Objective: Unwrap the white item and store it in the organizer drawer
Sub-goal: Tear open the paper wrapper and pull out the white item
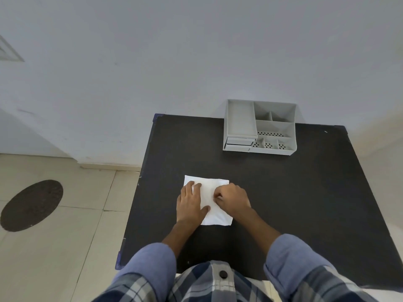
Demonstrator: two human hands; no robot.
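On the black table [283,192], the white item [214,216] lies flat near the person. The left hand [192,203] rests spread on it, probably to keep it from sliding, while the right hand [233,200] pinches a fold. The contents are hidden. The organizer [259,127] stands well apart; its drawers [239,144] look closed.

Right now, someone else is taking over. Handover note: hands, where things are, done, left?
Left hand: flat, palm down on the white wrap, pinning it.
Right hand: fingers curled, pinching at a fold near the wrap's middle.
The wrap lies on the black table, near edge; its contents are hidden.
Grey organizer at the far edge, its two small drawers at front left, shut.
Done: nothing visibly unwrapped.
Left: unfold, open a drawer, store the item.
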